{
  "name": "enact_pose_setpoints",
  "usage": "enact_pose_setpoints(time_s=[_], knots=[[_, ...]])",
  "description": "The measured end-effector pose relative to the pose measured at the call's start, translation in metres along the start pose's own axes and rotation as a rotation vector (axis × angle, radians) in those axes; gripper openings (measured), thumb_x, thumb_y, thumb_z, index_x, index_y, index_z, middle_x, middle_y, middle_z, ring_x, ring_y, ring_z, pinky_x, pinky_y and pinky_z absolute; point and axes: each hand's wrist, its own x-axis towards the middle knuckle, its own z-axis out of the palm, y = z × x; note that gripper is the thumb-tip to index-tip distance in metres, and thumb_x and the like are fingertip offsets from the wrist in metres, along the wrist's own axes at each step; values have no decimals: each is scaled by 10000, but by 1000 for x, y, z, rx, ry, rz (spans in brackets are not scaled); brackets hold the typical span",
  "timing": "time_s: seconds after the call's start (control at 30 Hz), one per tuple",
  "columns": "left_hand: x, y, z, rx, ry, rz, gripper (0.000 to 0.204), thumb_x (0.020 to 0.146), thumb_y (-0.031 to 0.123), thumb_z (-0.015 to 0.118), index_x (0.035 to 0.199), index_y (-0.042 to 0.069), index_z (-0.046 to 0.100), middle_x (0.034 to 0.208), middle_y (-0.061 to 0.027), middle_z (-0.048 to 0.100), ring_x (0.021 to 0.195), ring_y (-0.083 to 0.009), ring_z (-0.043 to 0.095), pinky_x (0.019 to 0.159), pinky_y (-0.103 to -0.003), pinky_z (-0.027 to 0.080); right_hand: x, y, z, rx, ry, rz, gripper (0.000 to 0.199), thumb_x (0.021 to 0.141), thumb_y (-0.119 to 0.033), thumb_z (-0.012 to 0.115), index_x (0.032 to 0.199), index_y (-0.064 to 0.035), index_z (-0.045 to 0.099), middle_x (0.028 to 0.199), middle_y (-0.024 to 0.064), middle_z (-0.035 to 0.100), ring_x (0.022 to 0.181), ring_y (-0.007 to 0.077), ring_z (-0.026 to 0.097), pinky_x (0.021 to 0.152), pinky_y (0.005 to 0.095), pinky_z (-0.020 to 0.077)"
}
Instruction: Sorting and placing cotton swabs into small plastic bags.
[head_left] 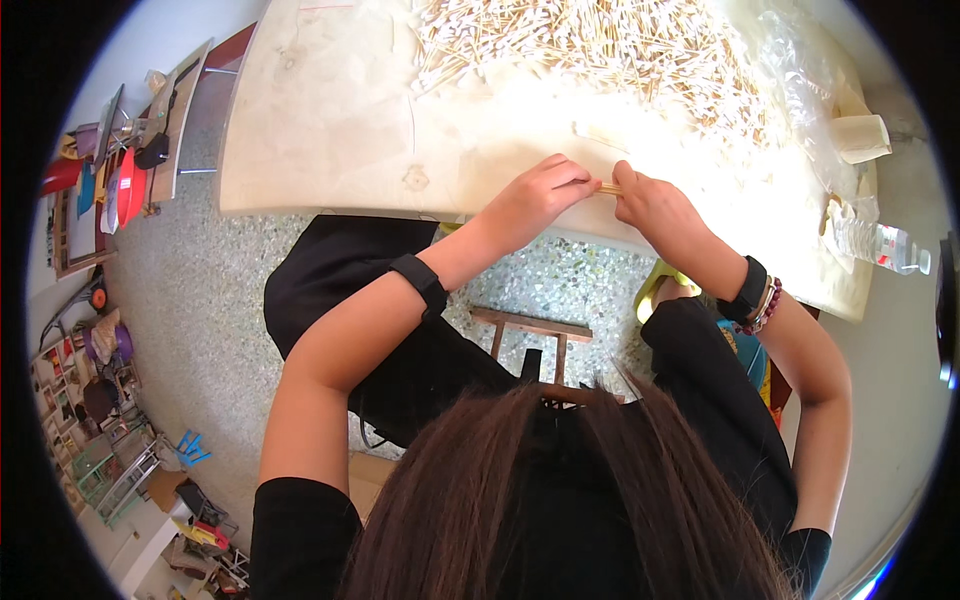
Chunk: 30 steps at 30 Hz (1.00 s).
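Note:
A large heap of cotton swabs (600, 50) with wooden sticks lies spread over the far part of the pale wooden table (310, 130). Close to the table's near edge, my left hand (535, 203) and my right hand (660, 212) meet around a small bundle of cotton swabs (607, 188). Fingers of both hands are closed on it, one hand at each end, so its tips are mostly hidden. Only a short stretch of the sticks shows between them. A single loose swab (600, 137) lies just beyond my hands.
Clear plastic bags (800, 75) lie along the table's right side, beside a cream-coloured roll or cup (860, 138). A plastic bottle (885, 246) lies on its side at the right edge. Beneath the table edge is a wooden stool (535, 325). Stacked household items stand far left.

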Motion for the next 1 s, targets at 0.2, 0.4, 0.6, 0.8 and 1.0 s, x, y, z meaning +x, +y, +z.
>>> enact_pose_setpoints(time_s=[0.2,0.4,0.6,0.8,1.0], knots=[[2,0,2,-13,38,20,215,744,0,615,955,-37,629,907,-102,598,841,-227,560,724,-294,481,11,-3,-2,27,-26,82,206,894,-209,451,862,-8,488,687,178,588,664,350,599,593,411,480],[3,1,7,-57,74,-14,189,729,-17,627,918,-31,617,897,-113,590,830,-249,552,718,-322,474,19,7,10,51,-50,150,301,911,-290,420,779,-81,591,673,138,613,649,334,606,580,419,472],[23,19,-17,-34,80,20,63,781,-1,568,839,-12,546,782,-122,544,738,-280,513,672,-355,448,7,0,-22,1227,-494,537,407,956,-304,340,603,-130,448,464,-44,336,388,99,321,384,259,236],[33,28,-39,-73,88,-53,110,846,66,473,754,8,461,681,-122,461,630,-290,462,590,-359,403,-6,-28,-41,1689,-576,471,390,979,-342,311,636,-167,364,508,-101,220,429,42,174,399,220,140],[31,34,-37,-188,82,-129,225,923,127,388,733,13,425,656,-124,412,589,-281,448,555,-359,382,-9,-29,-40,1822,-603,450,383,990,-334,276,659,-165,368,520,-102,207,440,43,161,398,215,134]])
